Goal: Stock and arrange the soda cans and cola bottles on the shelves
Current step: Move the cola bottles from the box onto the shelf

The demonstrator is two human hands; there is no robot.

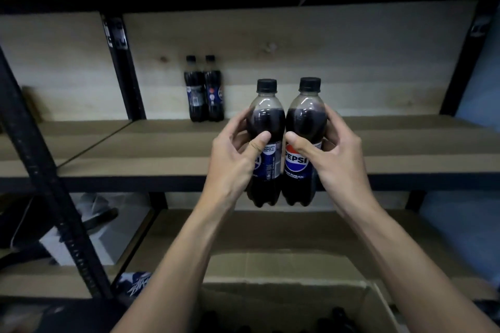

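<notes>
In front of the middle shelf, head view: two cola btls are held up side by side, upright, shoulders touching or v. nearly so. Both hang in the air just ahead of the shelf's front edge, neither resting on the board.

The left hand grips the left bottle, w/ thumb across the front at the top of the lbl and fingers curled round the far side. The right hand grips the right bottle the same way, thumb on the front just above the logo, fingers wrapped behind. Thumb tips nearly meet between the two btls. Both have black caps, dark liquid and blue lbls; the right one reads PEPSI w/ "zero sugar" under it.

Further back on the same shelf, to the left, a shelved pair of the same btls stands upright, touching each other, near the pale wood back panel and well apart from the held ones.

A black metal upright runs diagonally at left. The lower shelf lies under the forearms. An open cardboard box sits at bottom ctr between the forearms. Dark caps show inside, too dim to count. Left of the box is a blue-and-white printed pack, too blurred to identify.
</notes>
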